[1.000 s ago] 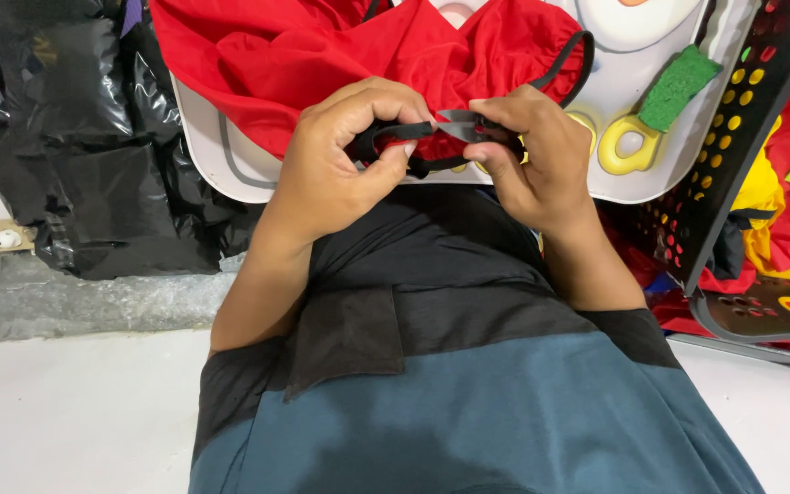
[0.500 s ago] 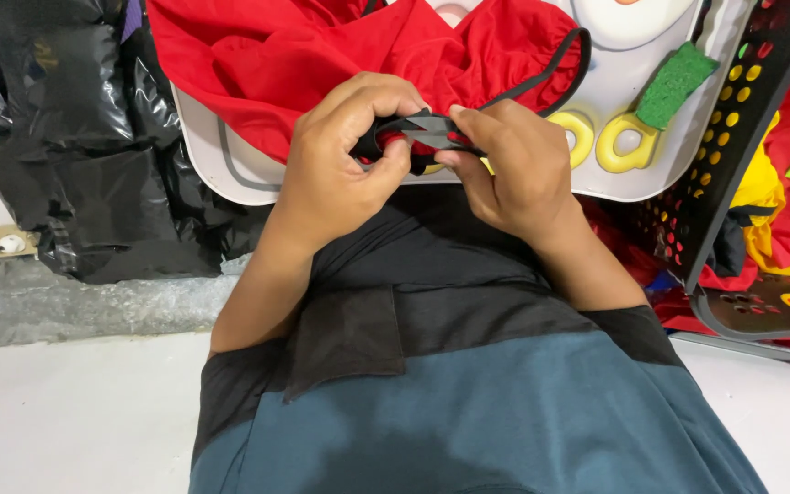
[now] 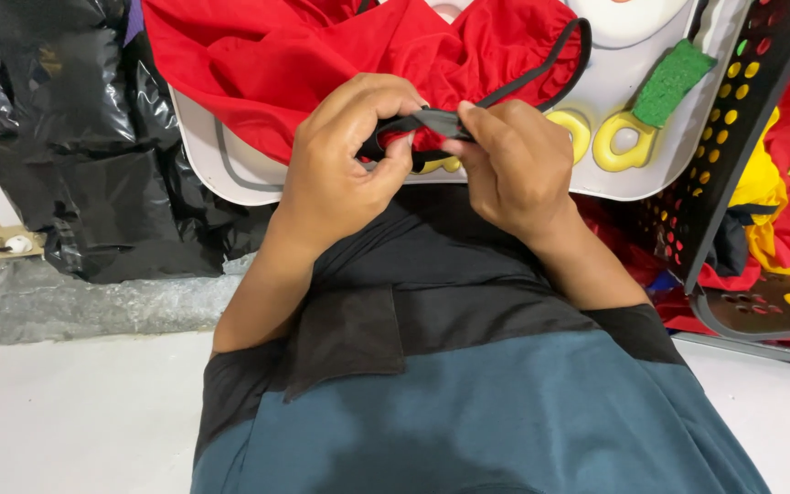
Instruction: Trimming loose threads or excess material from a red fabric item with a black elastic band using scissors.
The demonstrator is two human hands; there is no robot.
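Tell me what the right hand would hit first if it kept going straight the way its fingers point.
The right hand points up-left, pinching the black strap. Going on, it would probably meet the left hand fingertips right there, then the red fabric; depth is unclear.

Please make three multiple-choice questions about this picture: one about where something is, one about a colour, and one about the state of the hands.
1. Where does the green sponge lie?
A. on the white tray, near its right edge
B. on the black plastic bags
C. in the person's lap

2. What colour is the cloth heaped on the tray?
A. blue
B. red
C. white

3. How are the hands placed on the black strap?
A. both pinch it
B. only one touches it
C. neither touches it

Answers:
1. A, the sponge rests on the tray beside the yellow scissor handles.
2. B, the cloth is bright red.
3. A, the left hand and the right hand both pinch the strap between them.
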